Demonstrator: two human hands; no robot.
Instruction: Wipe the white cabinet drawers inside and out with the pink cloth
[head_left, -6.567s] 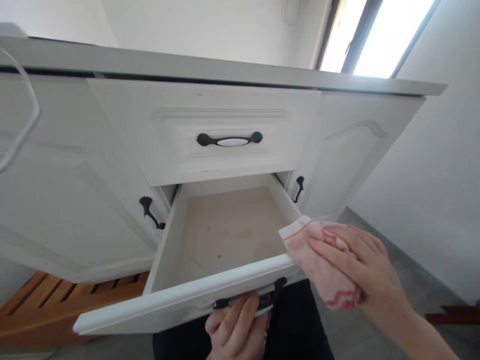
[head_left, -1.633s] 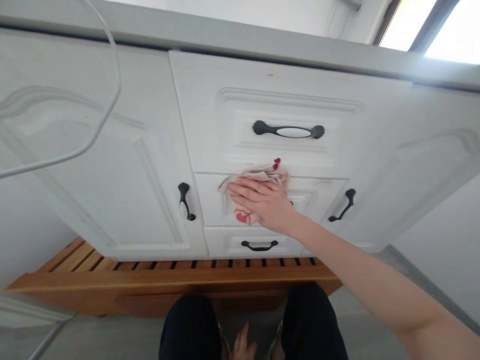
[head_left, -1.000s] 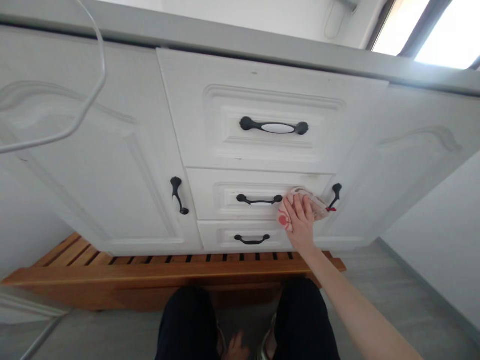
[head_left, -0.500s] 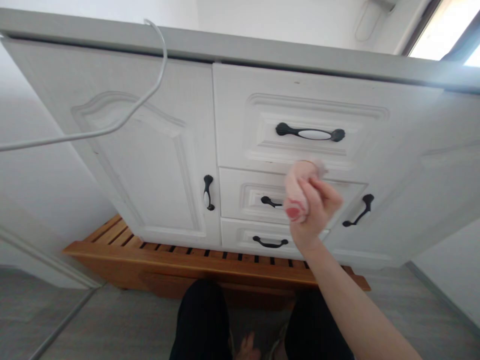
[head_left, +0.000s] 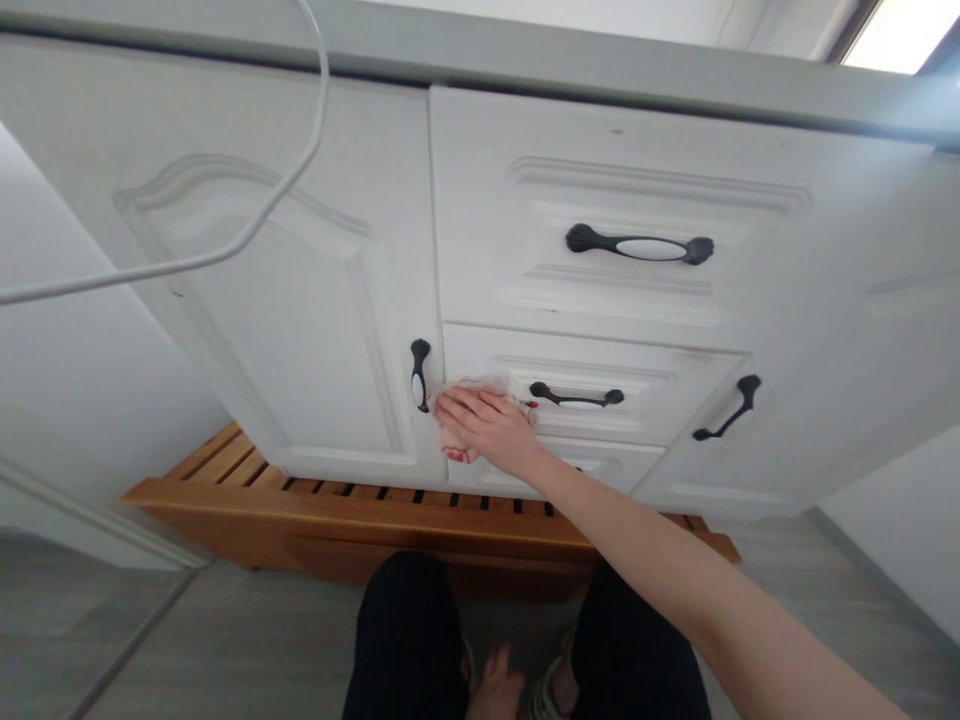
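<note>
My right hand presses a pinkish-white cloth with red marks against the left part of the middle drawer front. Its fingers lie over the cloth, just right of the left door's handle and left of the middle drawer's handle. Low between my knees, my left hand shows dimly, fingers apart and nothing seen in it.
The white cabinet's top drawer has a black and white handle. A white cable hangs across the left door. Below the cabinet runs a slatted wooden bench. Another handle is on the right door.
My right hand has moved left and slightly down with the cloth, from in front of the drawers onto the middle drawer's left side. The view has shifted closer to the cabinet.
</note>
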